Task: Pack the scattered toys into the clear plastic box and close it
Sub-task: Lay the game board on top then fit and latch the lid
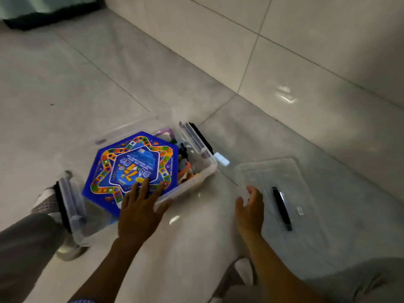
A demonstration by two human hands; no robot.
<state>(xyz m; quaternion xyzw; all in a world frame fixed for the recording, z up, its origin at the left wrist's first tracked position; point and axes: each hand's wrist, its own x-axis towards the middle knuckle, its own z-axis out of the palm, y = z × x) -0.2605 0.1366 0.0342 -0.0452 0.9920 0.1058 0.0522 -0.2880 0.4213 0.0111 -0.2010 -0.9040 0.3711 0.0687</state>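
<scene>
Packing appears nearly complete: the clear plastic box (pixel 205 171) on the floor holds small toys and a blue hexagonal game board (pixel 131 167). Left hand (pixel 140 211) presses the board flat, fingers straight. Right hand (pixel 250 212), relaxed and empty, reaches toward the lid (pixel 306 193) lying beside the box. Closing remains.

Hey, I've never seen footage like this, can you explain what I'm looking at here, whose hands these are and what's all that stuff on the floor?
This is one picture from a camera worn on a person's head, looking down at their own two bare hands; no robot is involved. On the tiled floor sits a clear plastic box with small toys inside. The left hand presses flat on a blue hexagonal game board lying across the box's top. The right hand reaches, open, at the near edge of the clear lid, which lies on the floor beside the box. Nothing is gripped.
</scene>
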